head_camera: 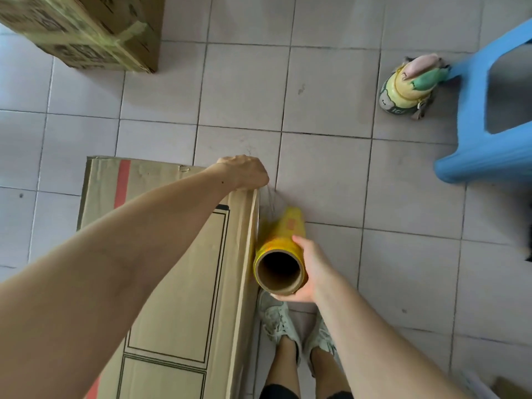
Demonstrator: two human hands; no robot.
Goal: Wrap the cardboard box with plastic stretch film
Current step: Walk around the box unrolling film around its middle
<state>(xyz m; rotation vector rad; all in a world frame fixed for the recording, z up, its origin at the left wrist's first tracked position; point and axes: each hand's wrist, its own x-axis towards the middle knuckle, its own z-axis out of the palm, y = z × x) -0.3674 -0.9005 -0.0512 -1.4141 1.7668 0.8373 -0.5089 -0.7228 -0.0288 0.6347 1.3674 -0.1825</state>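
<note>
Your left hand [244, 172] pinches the film end [269, 200] on the box's [172, 254] far corner. Your right hand [305, 272] grips the yellow roll [283, 249].

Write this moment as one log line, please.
left hand: pins film end on cardboard box corner | right hand: holds film roll | wrap: just starting

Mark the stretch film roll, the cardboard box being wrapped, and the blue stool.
stretch film roll [283, 240]: head view, yellow outer surface
cardboard box [178, 254]: head view, printed top face
blue stool [472, 165]: head view, near leg's foot
</note>
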